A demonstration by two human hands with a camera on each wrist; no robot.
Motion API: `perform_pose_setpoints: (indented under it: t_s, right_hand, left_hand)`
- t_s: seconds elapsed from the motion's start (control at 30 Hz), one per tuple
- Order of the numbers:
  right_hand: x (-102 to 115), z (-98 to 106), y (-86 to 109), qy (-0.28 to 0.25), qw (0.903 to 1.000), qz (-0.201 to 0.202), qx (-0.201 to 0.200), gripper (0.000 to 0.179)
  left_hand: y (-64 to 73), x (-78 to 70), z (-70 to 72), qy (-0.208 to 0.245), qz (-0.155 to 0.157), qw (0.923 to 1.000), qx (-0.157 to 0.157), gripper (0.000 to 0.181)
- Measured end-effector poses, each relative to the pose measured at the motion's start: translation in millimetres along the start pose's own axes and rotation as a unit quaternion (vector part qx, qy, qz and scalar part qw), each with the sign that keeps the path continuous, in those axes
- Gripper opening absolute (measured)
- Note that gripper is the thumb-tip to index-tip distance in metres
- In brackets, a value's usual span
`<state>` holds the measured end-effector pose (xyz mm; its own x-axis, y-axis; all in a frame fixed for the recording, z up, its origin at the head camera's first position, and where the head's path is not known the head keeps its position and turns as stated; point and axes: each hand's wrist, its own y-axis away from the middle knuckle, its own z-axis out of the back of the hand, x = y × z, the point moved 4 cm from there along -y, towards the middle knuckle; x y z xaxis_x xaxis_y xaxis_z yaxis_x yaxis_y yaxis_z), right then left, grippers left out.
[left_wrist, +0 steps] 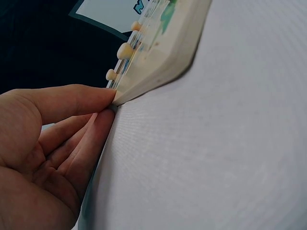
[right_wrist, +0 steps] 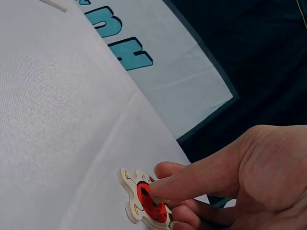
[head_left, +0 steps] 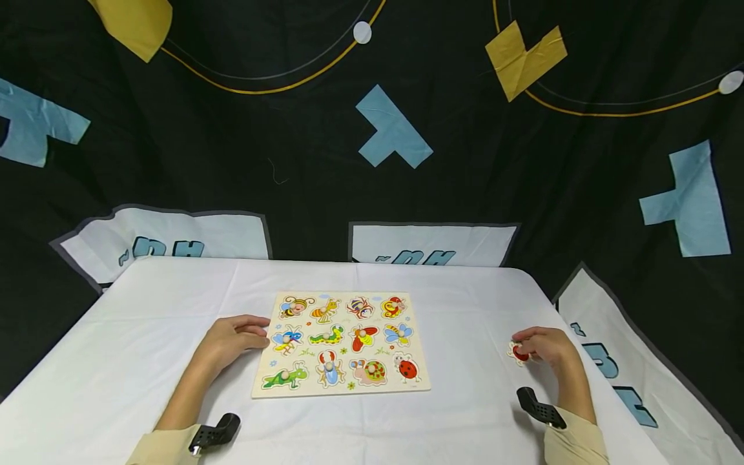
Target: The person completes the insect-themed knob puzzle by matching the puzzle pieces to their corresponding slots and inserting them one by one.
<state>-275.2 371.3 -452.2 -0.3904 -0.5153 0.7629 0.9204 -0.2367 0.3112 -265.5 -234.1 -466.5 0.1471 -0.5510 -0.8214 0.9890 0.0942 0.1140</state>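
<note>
A wooden peg puzzle board with insect pictures lies flat on the white table. Its left edge is between the thumb and fingers of my left hand; the left wrist view shows the fingertips right at the board's edge. Off to the right, my right hand pinches a ladybug puzzle piece, red with black spots and a pale border, close over the table. Thumb and fingers cover part of that piece. At the board's lower right is a ladybug picture without a visible knob.
Several knobbed insect pieces, among them a green caterpillar and a snail, sit in the board. White cloth covers the table, whose right edge runs just beyond my right hand. A black curtain hangs behind.
</note>
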Motion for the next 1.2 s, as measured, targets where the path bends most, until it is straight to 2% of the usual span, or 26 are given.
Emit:
perform_pose_setpoints:
  t_s: [0.3, 1.2]
  right_hand:
    - [-3.2, 0.0, -0.5, 0.018, 0.9997, 0.005, 0.012, 0.019]
    - [-3.9, 1.4, -1.3, 0.021, 0.9998, -0.005, 0.0, 0.018]
  left_hand:
    - [-1.4, 2.2, -0.1, 0.003, 0.003, 1.0, -0.001, 0.052]
    - [-0.1, 2.0, -0.2, 0.004, -0.002, 1.0, -0.001, 0.051]
